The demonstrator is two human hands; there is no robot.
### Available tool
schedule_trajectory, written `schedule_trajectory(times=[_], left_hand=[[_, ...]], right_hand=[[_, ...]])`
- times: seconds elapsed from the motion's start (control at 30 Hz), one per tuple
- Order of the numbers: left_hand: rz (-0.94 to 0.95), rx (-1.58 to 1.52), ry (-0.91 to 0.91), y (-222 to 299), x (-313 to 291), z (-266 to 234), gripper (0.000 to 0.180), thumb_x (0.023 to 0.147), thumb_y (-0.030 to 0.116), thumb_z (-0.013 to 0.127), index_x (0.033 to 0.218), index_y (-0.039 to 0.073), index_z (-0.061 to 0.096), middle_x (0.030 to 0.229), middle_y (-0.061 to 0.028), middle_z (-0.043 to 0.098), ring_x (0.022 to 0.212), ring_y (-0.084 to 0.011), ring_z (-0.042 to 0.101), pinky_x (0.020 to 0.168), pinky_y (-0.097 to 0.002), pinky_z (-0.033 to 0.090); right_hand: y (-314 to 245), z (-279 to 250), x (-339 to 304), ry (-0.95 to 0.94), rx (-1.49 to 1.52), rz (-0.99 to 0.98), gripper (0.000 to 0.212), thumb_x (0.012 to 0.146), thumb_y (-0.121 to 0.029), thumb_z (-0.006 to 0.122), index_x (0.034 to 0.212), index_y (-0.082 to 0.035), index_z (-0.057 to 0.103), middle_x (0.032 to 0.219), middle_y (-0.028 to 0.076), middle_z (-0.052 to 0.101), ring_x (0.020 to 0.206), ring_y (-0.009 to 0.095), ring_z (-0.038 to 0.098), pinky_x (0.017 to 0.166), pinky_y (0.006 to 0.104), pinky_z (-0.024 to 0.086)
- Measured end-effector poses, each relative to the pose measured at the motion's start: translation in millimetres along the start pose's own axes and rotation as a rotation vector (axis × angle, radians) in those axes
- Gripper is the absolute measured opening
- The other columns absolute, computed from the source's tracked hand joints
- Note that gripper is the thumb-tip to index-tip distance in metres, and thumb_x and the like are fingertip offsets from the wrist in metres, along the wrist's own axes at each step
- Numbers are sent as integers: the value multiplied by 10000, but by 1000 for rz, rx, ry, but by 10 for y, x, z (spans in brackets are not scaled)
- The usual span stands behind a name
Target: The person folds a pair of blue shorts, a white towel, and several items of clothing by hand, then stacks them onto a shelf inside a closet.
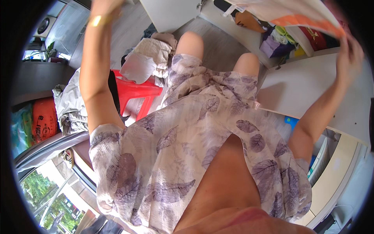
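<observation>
My right hand (349, 58) is raised at the upper right. Its fingers are closed on the edge of a thin white and orange sheet (300, 11), cloth or plastic, I cannot tell which. The sheet stretches leftward past the top edge, in front of the cabinet shelves. At the upper left, my left hand (107, 5) is raised, with a gold-coloured band (97, 20) at the wrist. The top edge cuts off its fingers, so what it holds, if anything, is hidden.
A white cabinet door (319, 84) stands open beside my right arm. Purple, white and green items (274, 41) fill a shelf. Folded clothes (150, 54) lie by a red plastic stool (134, 91). Silver-grey fabric (70, 107) and an orange bag (44, 117) are at the left.
</observation>
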State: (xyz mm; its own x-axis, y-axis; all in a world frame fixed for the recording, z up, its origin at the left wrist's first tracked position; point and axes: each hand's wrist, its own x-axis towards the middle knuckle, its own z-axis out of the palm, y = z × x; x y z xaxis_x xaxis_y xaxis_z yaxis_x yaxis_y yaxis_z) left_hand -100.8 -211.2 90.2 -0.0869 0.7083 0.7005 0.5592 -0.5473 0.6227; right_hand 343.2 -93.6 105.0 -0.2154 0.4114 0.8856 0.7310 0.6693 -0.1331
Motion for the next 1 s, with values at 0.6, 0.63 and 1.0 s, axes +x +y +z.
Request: schedule_trajectory(times=[0.6, 0.63, 1.0], left_hand=[[-407, -256, -907, 580, -1919, -207, 85, 780, -6, 640, 860, -13, 610, 718, -90, 625, 583, -185, 617, 502, -261, 451], [-496, -252, -810, 575, -1880, -207, 77, 796, -4, 624, 871, -13, 608, 709, -79, 622, 560, -159, 608, 474, -240, 444], [-413, -320, 11, 186, -274, 350, 188, 936, 197, 486, 872, 26, 530, 756, -55, 597, 680, -174, 650, 619, -260, 531]], right_hand=[[-495, -923, -2281, -902, 979, 882, 247, 880, -238, 579, 875, 4, 530, 817, 25, 554, 710, 72, 479, 634, 192, 373], [-475, -891, -2259, -846, 948, 914, 226, 885, -221, 572, 871, 1, 530, 819, 17, 545, 712, 70, 476, 633, 194, 373], [-155, 171, -462, -141, 861, 727, 224, 892, -168, 558, 974, 39, 539, 818, 75, 584, 592, 138, 551, 536, 264, 510]])
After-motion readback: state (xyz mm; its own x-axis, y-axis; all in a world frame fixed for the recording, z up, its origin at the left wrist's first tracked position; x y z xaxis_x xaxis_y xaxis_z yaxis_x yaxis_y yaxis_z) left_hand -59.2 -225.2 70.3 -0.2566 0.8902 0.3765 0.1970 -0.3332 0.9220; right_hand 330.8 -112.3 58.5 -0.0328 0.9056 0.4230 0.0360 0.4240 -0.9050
